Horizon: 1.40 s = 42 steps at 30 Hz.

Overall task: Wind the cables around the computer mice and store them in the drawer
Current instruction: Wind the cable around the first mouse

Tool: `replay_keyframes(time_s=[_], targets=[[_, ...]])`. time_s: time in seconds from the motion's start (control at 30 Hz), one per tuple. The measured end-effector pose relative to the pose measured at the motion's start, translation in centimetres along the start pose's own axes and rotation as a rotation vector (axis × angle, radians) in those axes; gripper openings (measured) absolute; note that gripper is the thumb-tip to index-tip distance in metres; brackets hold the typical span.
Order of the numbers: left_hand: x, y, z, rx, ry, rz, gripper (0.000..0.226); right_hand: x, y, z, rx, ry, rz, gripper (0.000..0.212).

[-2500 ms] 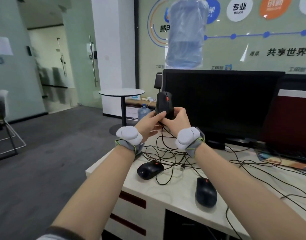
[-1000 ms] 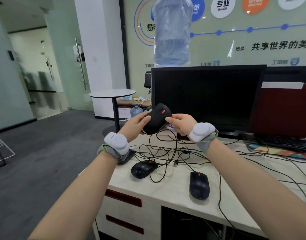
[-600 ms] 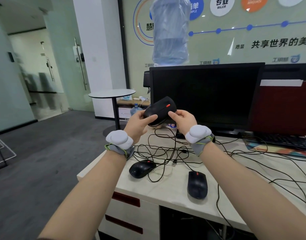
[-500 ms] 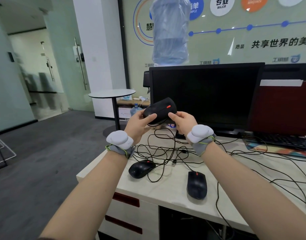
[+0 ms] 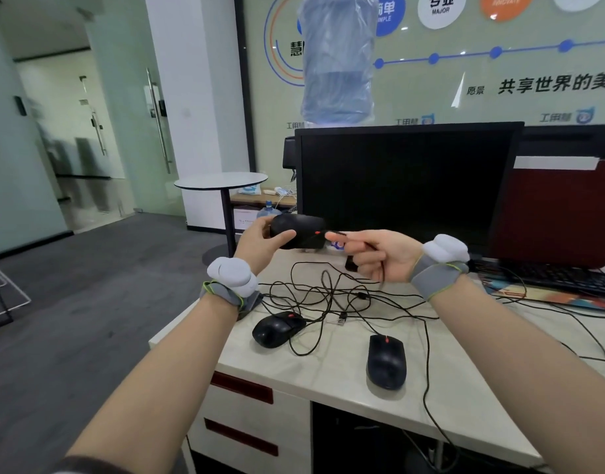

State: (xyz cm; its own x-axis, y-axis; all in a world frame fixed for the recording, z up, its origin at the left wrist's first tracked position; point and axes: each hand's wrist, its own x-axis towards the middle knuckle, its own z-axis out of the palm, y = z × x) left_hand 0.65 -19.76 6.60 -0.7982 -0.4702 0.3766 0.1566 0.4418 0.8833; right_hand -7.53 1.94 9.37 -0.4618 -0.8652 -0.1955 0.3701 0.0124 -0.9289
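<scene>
Head view: left hand [image 5: 260,242] grips a black mouse [image 5: 296,234] by its body, thumb across the near side, held up in the air so it sits level and steady as a spool. Right hand [image 5: 379,256] just beside it pinches that mouse's cable [image 5: 382,268] between thumb and curled fingers, index finger stretched toward the mouse's front end; the cable runs through the fist, likely so it stays taut while being fed. Whether any turn already sits round the mouse I cannot tell.

Below both hands, the loose cable tangle [image 5: 328,292] lies on the desk [image 5: 465,388], slack so it can feed up. Second mouse [image 5: 277,328] lies below the left hand, third mouse [image 5: 385,364] below the right hand, both unwound, cables trailing. Two drawers [image 5: 241,415] with red handles sit under the left forearm, closed. Monitor [image 5: 407,186] stands behind the hands.

Judgement: first mouse in hand, winding under way or starting; nothing stored yet.
</scene>
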Motion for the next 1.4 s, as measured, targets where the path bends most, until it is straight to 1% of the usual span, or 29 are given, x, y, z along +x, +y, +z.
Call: replay_keyframes(time_s=[0.03, 0.1, 0.13, 0.17, 0.2, 0.27, 0.4, 0.47, 0.53, 0.6, 0.7, 0.8, 0.87, 0.93, 1.0, 1.07, 1.1, 1.13, 1.17, 1.2, 1.23, 1.27, 1.3, 1.33, 1.37, 1.4], targets=[[0.1, 0.0, -0.2, 0.010, -0.009, 0.005, 0.052, -0.1, -0.2, 0.0, -0.168, 0.053, 0.034, 0.028], [0.2, -0.1, -0.8, 0.069, -0.055, 0.011, 0.048, -0.4, -0.7, 0.0, -0.666, 0.280, 0.056, 0.025], [0.2, -0.2, -1.1, 0.106, -0.105, 0.004, 0.045, -0.7, -1.1, 0.1, -0.903, 0.413, 0.015, 0.022], [0.2, -0.3, -1.3, 0.119, -0.175, -0.011, 0.039, -0.8, -1.5, 0.0, -1.083, 0.505, -0.064, 0.019], [0.0, -0.4, -1.5, 0.104, -0.259, -0.029, 0.033, -0.9, -1.8, -0.1, -1.189, 0.533, -0.158, 0.017], [-0.6, -0.2, -1.5, 0.038, -0.413, -0.060, 0.026, -1.0, -2.4, -0.1, -1.242, 0.513, -0.317, 0.018], [-1.2, 0.5, -1.2, -0.215, -0.589, -0.126, 0.034, -0.8, -2.7, 0.3, -1.182, 0.557, -0.517, 0.022], [-1.5, 1.0, -1.2, -0.375, -0.669, -0.152, 0.034, -0.6, -2.5, 0.6, -1.112, 0.556, -0.583, 0.023], [-1.8, 1.4, -1.3, -0.530, -0.707, -0.166, 0.031, -0.1, -1.9, 1.0, -1.020, 0.507, -0.608, 0.024], [-1.9, 2.0, -1.2, -0.686, -0.680, -0.175, 0.029, 0.6, -1.0, 1.4, -0.971, 0.458, -0.595, 0.023], [-1.7, 2.9, -0.8, -0.870, -0.553, -0.164, 0.028, 2.0, 0.6, 2.3, -1.025, 0.458, -0.498, 0.021], [-1.2, 3.4, 0.0, -0.931, -0.406, -0.141, 0.020, 3.5, 2.2, 3.8, -1.072, 0.434, -0.385, 0.017], [-1.0, 3.3, 0.5, -0.953, -0.317, -0.140, 0.017, 4.4, 3.3, 4.9, -0.993, 0.432, -0.297, 0.017], [-0.8, 3.1, 0.9, -0.969, -0.235, -0.160, 0.011, 4.7, 4.2, 5.7, -0.926, 0.415, -0.176, 0.013], [-0.5, 2.6, 1.3, -0.962, -0.132, -0.180, 0.009, 4.7, 4.6, 6.2, -0.975, 0.354, -0.072, 0.009], [-0.1, 1.8, 1.5, -0.917, -0.008, -0.186, 0.017, 4.4, 4.4, 6.7, -1.046, 0.340, -0.033, 0.016], [0.1, 1.5, 1.5, -0.875, 0.056, -0.184, 0.026, 4.3, 4.1, 7.0, -1.175, 0.375, -0.042, 0.021], [0.2, 1.1, 1.6, -0.823, 0.124, -0.183, 0.034, 4.3, 3.8, 7.3, -1.388, 0.450, -0.063, 0.025], [0.3, 0.8, 1.5, -0.766, 0.186, -0.180, 0.040, 4.3, 3.7, 7.2, -1.609, 0.578, -0.120, 0.025], [0.3, 0.5, 1.4, -0.704, 0.233, -0.176, 0.043, 4.0, 3.6, 7.3, -1.749, 0.705, -0.192, 0.024], [0.4, 0.2, 1.3, -0.637, 0.252, -0.168, 0.044, 3.7, 3.5, 7.3, -1.821, 0.776, -0.260, 0.024], [0.4, 0.0, 1.2, -0.555, 0.244, -0.152, 0.045, 3.5, 3.3, 7.2, -1.853, 0.790, -0.336, 0.024], [0.5, -0.3, 1.1, -0.451, 0.224, -0.131, 0.046, 3.3, 3.1, 6.9, -1.863, 0.750, -0.381, 0.026], [0.5, -0.5, 0.9, -0.336, 0.197, -0.110, 0.048, 3.1, 2.8, 6.6, -1.826, 0.672, -0.386, 0.027], [0.5, -0.5, 0.7, -0.233, 0.169, -0.086, 0.049, 2.9, 2.4, 6.4, -1.714, 0.581, -0.358, 0.026], [0.4, -0.3, 0.6, -0.158, 0.144, -0.060, 0.050, 2.8, 2.1, 6.3, -1.524, 0.493, -0.295, 0.024]])
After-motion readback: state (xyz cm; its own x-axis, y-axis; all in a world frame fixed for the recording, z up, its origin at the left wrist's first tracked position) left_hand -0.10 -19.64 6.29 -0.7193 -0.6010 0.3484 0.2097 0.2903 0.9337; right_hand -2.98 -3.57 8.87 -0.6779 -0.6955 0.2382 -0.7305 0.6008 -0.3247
